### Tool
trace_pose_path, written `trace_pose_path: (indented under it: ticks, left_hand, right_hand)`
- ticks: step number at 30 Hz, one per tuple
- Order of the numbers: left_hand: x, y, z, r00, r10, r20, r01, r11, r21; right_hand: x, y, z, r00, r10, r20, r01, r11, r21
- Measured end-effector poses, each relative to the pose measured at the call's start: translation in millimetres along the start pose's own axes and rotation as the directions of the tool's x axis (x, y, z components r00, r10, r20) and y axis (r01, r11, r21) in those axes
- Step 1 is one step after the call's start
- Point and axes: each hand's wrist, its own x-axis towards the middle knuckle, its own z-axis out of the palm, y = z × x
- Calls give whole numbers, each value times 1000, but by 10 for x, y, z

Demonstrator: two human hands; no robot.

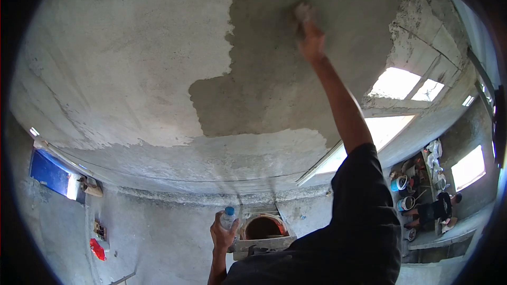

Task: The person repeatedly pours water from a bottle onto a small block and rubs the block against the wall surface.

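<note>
The grip of the left hand [222, 236] closes around a clear bottle [227, 221], hiding its lower part. The right hand [311, 41] blurs at the wall's dark patch [264, 100]; whether its grip holds anything, I cannot tell. Beside the bottle, the tub's [283, 227] contents look unclear.

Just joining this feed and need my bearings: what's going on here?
The left hand holds a blue-capped bottle. The right hand is raised at a darker patch of wall, too blurred to show whether it holds anything. Paler wall borders the patch. Off to the right, another person is near some buckets.
</note>
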Motion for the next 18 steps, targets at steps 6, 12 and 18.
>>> trace_pose_path:
  ticks: [6, 12, 18]
  left_hand:
    - [63, 133, -12, 999, 51, 13, -51, 999, -8]
    - [-25, 50, -12, 998, 59, -4, -59, 998, 18]
    - [-69, 85, -39, 997, 35, -72, -34, 999, 23]
  right_hand:
    - [-1042, -602, -72, 928, -120, 353, 57, 982, 181]
    - [516, -554, -363, 961, 83, -265, -35, 983, 179]
    - [1419, -456, -223, 951, 161, -263, -173, 985, -23]
